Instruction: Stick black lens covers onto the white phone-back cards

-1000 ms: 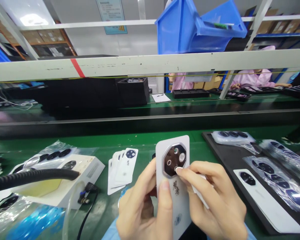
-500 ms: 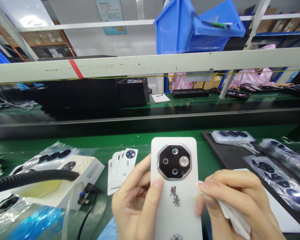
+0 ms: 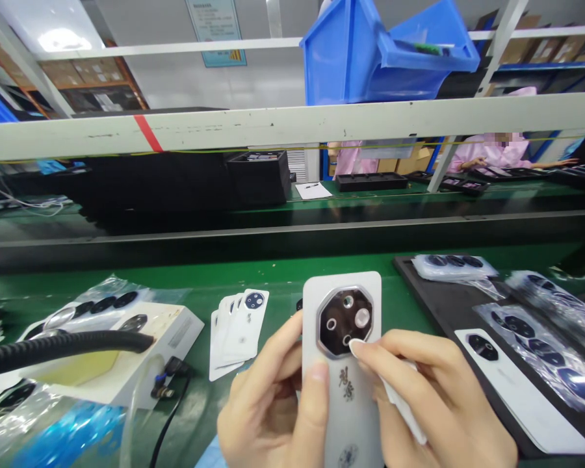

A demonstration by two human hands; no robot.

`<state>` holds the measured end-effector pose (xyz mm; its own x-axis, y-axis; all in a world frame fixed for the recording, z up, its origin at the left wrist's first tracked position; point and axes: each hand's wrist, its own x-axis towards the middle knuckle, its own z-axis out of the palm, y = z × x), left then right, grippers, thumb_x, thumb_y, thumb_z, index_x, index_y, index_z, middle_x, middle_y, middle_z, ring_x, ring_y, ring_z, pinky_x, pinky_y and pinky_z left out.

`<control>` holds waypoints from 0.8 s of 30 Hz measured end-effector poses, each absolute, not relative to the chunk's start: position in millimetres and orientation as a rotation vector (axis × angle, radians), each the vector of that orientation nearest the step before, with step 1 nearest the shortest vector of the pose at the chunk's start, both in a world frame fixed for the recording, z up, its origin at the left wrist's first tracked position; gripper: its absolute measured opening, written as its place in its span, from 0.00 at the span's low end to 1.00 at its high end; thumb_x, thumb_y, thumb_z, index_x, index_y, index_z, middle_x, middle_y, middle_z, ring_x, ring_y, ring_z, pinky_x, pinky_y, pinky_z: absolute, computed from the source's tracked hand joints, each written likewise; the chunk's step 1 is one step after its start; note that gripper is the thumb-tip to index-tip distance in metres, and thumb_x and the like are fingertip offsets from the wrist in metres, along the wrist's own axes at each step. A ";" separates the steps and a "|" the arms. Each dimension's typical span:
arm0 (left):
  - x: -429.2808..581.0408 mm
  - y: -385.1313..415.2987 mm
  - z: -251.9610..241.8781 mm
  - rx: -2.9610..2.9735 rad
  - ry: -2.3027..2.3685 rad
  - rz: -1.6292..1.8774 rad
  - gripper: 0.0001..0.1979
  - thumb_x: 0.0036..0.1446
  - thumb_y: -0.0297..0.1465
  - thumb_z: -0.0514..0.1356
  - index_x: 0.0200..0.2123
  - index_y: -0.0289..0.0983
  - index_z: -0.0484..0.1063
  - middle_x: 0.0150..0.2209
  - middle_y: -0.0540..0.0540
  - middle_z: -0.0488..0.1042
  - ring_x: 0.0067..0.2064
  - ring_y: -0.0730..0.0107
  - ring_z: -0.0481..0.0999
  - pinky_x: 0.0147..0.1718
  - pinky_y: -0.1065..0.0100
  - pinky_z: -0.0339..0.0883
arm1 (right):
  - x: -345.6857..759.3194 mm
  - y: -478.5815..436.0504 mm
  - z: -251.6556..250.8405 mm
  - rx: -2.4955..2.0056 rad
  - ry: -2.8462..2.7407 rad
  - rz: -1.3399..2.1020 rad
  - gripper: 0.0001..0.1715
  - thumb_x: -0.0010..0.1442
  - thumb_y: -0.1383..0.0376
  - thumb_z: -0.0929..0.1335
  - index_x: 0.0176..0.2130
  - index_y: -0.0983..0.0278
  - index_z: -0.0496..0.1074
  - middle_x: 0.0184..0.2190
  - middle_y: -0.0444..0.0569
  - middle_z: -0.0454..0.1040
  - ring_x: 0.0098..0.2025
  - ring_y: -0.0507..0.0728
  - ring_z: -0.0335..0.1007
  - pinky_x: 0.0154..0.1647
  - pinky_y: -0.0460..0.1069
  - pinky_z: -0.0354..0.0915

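Observation:
My left hand [image 3: 277, 396] grips a white phone back cover [image 3: 355, 416] by its left side, thumb on the face. The cover stands nearly upright and carries an octagonal dark camera plate [image 3: 338, 325] with several round holes and dark lettering below. My right hand [image 3: 429, 390] pinches a folded white cloth [image 3: 402, 403], its covered fingertip at the lower edge of the camera plate. Left of my hands, several white covers [image 3: 238, 331] lie fanned out on the green bench. On the right, another white cover [image 3: 526, 396] rests on a black tray.
The black tray [image 3: 419, 296] also bears bagged camera parts [image 3: 541, 344]. At left are a white box [image 3: 170, 325], a black corrugated hose [image 3: 78, 351] and blue plastic film [image 3: 73, 435]. A blue bin [image 3: 341, 58] hangs overhead. A person in pink [image 3: 492, 153] sits beyond the rail.
My right hand has moved left with the cloth, from the cover's right edge onto the camera plate. The cover has tilted and shifted slightly right. The white cover on the tray is now uncovered.

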<state>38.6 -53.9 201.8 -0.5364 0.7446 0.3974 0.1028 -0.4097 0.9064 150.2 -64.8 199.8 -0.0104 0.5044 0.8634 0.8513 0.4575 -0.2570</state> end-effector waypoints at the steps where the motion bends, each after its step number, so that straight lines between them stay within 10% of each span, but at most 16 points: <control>1: 40.1 -54.5 201.4 1.181 1.367 2.025 0.12 0.48 0.29 0.67 0.39 0.40 0.80 0.27 0.51 0.81 0.23 0.71 0.78 0.21 0.76 0.73 | 149.1 -65.9 197.2 -1.216 -1.681 -0.415 0.18 0.58 0.75 0.65 0.43 0.56 0.75 0.35 0.43 0.76 0.31 0.48 0.76 0.33 0.39 0.71; 24: 45.2 -54.9 199.6 1.259 1.319 2.130 0.16 0.48 0.25 0.67 0.42 0.44 0.80 0.29 0.57 0.82 0.24 0.79 0.76 0.24 0.81 0.70 | 159.4 -61.5 190.8 -1.139 -1.814 -0.517 0.21 0.57 0.75 0.63 0.46 0.58 0.73 0.35 0.47 0.74 0.28 0.49 0.75 0.26 0.37 0.71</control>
